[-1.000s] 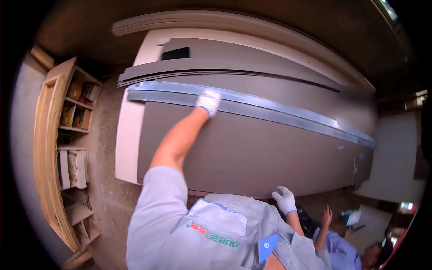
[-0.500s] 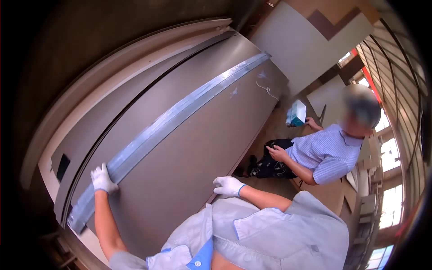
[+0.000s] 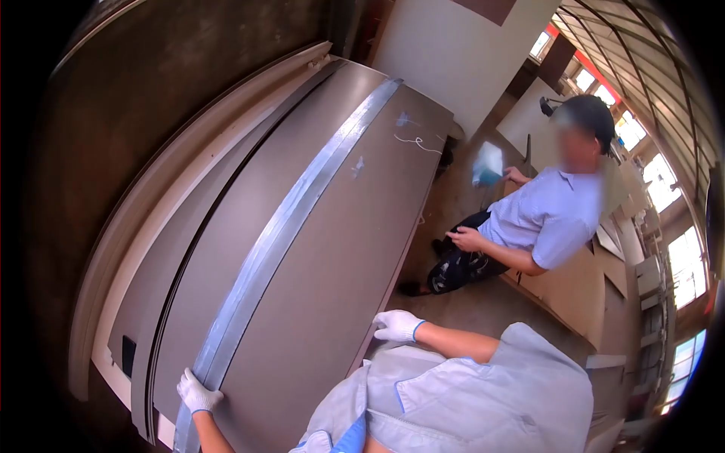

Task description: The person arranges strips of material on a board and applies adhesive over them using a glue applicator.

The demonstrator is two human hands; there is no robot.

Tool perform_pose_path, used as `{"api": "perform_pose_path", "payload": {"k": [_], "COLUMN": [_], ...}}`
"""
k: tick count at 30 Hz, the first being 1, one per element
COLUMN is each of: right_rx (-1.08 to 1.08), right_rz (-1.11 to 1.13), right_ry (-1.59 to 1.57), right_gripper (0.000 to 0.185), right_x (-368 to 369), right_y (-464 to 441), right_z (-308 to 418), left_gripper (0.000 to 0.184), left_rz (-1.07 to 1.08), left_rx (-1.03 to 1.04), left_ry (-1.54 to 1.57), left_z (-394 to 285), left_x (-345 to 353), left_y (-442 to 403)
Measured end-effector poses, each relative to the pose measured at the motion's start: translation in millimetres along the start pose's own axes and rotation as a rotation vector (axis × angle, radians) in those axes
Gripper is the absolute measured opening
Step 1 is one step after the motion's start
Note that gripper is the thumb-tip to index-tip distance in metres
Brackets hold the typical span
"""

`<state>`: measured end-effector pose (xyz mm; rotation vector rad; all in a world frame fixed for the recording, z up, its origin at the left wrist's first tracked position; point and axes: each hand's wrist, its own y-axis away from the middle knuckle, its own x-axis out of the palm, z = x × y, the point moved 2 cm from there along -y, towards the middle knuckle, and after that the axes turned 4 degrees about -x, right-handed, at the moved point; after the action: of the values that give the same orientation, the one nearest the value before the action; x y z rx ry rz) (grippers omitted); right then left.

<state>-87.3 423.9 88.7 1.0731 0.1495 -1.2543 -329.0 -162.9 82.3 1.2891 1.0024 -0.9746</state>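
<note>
A long, silvery strip [image 3: 283, 220] lies lengthwise along a big grey-brown panel [image 3: 332, 257]. My left hand [image 3: 199, 391], in a white knit glove, grips the strip near its close end, with thumb and fingers on opposite sides of its width. My right hand [image 3: 398, 326], gloved the same way, is at the panel's right edge by my body. Its fingers are loosely bent and slightly apart, with nothing visible in them. Whether the fingertips press on that edge is hard to tell.
A co-worker [image 3: 540, 211] stands right of the panel, holding a white and teal box [image 3: 488, 164]. White string [image 3: 418, 141] and whitish smears [image 3: 357, 167] lie on the panel's far part. Pale boards [image 3: 113, 302] border its left side. A brown worktable [image 3: 574, 298] stands behind the co-worker.
My view has shifted, so the panel and strip appear turned steeper. My left hand appears lower in view, still on the strip. My right hand remains by the panel edge.
</note>
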Motion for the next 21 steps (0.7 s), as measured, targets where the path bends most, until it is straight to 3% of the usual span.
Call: {"api": "perform_pose_path", "payload": {"k": [4, 9, 13, 21], "right_rx": [0.058, 0.134, 0.081, 0.005], "right_rz": [-0.048, -0.052, -0.037, -0.064], "right_ry": [-0.019, -0.114, -0.074, 0.026], "right_gripper": [0.055, 0.059, 0.060, 0.055], "right_x": [6.2, -42.0, -44.3, -99.4], "right_y": [15.9, 39.4, 29.0, -0.5], "right_z": [-23.5, -43.2, -82.1, -106.2], "left_gripper": [0.118, 0.124, 0.135, 0.131], "left_rz": [0.000, 0.119, 0.198, 0.245], "left_rx": [0.008, -0.048, -0.115, -0.190], "left_ry": [-0.012, -0.115, -0.135, -0.129], "left_z": [5.2, 17.1, 26.6, 29.0], "left_x": [17.2, 4.8, 7.9, 27.8], "left_y": [4.3, 40.3, 88.4, 116.6]}}
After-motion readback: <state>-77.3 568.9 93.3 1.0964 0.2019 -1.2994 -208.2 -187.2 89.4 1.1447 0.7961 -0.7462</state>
